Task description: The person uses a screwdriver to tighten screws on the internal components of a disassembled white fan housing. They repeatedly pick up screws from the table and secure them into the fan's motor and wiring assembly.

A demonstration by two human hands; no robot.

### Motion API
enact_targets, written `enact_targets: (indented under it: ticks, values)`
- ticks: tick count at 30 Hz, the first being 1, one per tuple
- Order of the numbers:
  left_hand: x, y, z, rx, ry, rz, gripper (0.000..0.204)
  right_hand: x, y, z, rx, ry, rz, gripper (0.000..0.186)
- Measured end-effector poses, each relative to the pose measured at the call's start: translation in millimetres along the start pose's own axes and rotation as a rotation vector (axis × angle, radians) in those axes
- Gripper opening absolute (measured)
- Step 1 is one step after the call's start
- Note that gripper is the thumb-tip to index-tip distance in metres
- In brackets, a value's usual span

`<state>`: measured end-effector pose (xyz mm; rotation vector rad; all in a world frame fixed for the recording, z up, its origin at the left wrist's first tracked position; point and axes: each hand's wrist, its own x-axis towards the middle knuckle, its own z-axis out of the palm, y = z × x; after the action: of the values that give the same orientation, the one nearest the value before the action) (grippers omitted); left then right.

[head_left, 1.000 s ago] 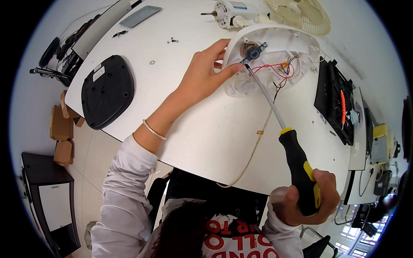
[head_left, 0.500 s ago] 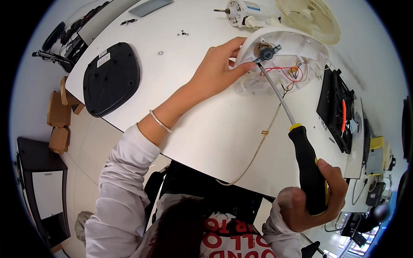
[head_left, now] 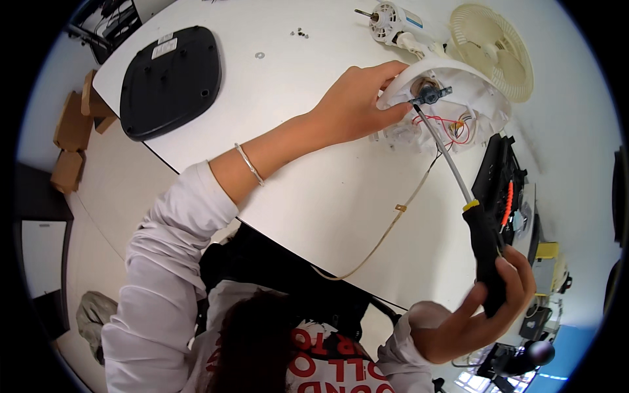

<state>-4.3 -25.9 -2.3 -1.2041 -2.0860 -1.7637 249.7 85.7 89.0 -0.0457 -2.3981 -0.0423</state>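
My left hand (head_left: 357, 101) grips the rim of a white plastic fan housing (head_left: 477, 80) that stands on the table with its hollow inside showing. A dark metal bracket (head_left: 432, 95) sits within it, along with red wires (head_left: 466, 134). My right hand (head_left: 473, 327) has its thumb and fingers around the black and yellow handle of a long screwdriver (head_left: 452, 164). The screwdriver tip meets the near end of the bracket, beside my left thumb; whether it sits in a screw is too small to tell. A pale cable (head_left: 373, 252) runs from the housing toward the near table edge.
Behind the housing lie a white fan motor (head_left: 400, 23) and a cream fan blade (head_left: 491, 49). A black base plate (head_left: 171, 82) rests at the left, several small screws (head_left: 300, 33) and a washer (head_left: 259, 56) farther back. At the right is a black tool case (head_left: 491, 173).
The view has shifted, so the table's things sit elsewhere in the picture. My right fingers have changed their place on the screwdriver handle, the thumb now lifted more. My left hand keeps its grip.
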Motion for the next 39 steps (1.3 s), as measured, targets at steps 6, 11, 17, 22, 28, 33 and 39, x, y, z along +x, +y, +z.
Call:
enact_targets:
  ticks: [6,11,17,22,28,33,39]
  values:
    - [-3,2,0,-0.041,-0.005,-0.037,0.037,-15,-9,-8,-0.054,-0.07,0.144,0.034]
    - [-4,2,1,-0.08,0.018,-0.034,0.035,-10,-17,-2,-0.014,-0.032,0.136,0.043]
    - [-4,-4,6,-0.073,0.106,0.016,0.034,-5,-24,-3,-0.041,-0.089,-0.088,0.04]
    - [-3,0,5,-0.032,0.055,-0.022,0.034,0,-31,0,-0.044,-0.078,0.305,0.026]
    - [-4,-2,5,-0.045,0.067,-0.002,0.034,-14,-30,0,0.087,-0.069,-0.006,0.027]
    - [-4,-7,9,-0.097,0.137,0.028,0.03,-13,-25,-4,-0.091,-0.178,0.05,0.026]
    - [-4,-6,9,-0.062,0.14,0.039,0.03,-22,-43,3,0.135,-0.169,0.011,0.048]
